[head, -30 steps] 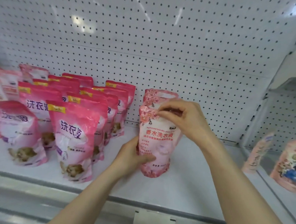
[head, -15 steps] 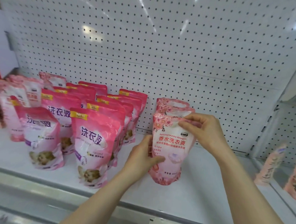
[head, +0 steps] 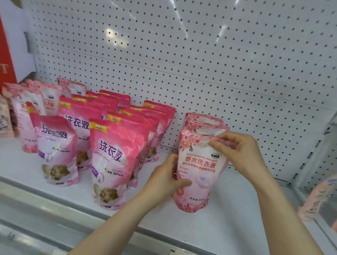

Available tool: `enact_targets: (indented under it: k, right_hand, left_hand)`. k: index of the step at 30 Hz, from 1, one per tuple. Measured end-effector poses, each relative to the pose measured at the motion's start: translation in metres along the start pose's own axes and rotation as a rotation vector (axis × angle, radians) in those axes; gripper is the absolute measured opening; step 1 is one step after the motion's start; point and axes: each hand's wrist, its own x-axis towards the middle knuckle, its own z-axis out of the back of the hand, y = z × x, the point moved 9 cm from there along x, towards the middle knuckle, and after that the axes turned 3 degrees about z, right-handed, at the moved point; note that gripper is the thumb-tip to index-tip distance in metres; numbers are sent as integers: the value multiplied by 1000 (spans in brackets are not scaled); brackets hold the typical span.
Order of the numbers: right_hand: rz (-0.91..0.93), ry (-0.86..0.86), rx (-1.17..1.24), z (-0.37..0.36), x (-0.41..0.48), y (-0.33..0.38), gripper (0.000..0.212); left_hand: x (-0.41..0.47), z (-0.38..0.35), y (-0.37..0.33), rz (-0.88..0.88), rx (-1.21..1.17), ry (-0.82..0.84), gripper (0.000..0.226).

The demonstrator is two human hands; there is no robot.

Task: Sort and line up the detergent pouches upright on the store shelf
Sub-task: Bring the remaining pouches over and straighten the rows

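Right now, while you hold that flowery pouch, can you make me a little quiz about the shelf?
1. True or false: the flowery pouch lies flat on the shelf.
2. Where does the right grip pinch it? A top, B bottom, C back.
3. Fill in: the left grip holds its lower ___ edge.
Key: 1 false, it stands upright. 2 A. 3 left.

A shop: a white retail shelf [head: 226, 228] with a pegboard back [head: 206, 51] carries rows of identical pink detergent pouches [head: 111, 163]
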Motion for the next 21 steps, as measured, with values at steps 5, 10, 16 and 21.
enact_targets:
  k: [5,10,16,21]
  right_hand:
    - [0,-128,80,25,16,-6,29]
    - [13,69,-316,21,66,-16,28]
    - [-26,224,-296,-5,85,-21,9]
    - [44,263,-252,-10,73,-11,7]
  left_hand:
    - [-1,-5,3,20,-22,19,69]
    - [-5,-15,9,64,21,48,82]
    - [-6,-13,6,60,18,37,78]
    - [-8,-5,6,50,4,61,74]
